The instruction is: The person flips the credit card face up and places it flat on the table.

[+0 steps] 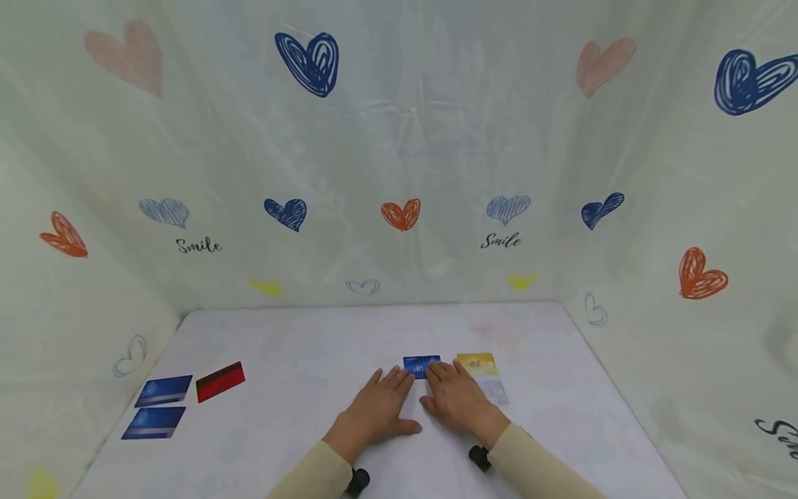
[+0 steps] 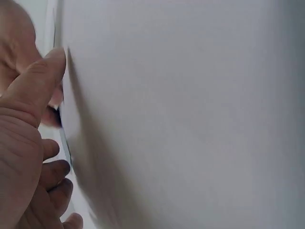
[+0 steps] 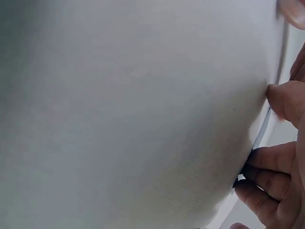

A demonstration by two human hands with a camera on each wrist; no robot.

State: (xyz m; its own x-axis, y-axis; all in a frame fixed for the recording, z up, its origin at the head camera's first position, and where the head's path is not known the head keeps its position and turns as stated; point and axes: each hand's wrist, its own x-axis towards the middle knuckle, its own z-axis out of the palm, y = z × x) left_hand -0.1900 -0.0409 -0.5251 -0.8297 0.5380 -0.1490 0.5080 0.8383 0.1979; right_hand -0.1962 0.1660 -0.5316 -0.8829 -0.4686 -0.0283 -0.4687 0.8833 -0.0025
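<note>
A blue card with white lettering lies flat on the white tabletop, in front of both hands in the head view. My right hand rests palm down with straight fingers, its fingertips over the card's right part. At the card's lower left corner are the fingertips of my left hand, also palm down, thumb spread out to the right. Just beyond the right hand lies a yellow card, and below it a pale card partly covered by that hand. Both wrist views show the fingertips down at the table surface.
On the table's left side lie two dark blue striped cards, one below the other, and a tilted red card with a black stripe. A white sheet printed with hearts hangs behind and along both sides of the table.
</note>
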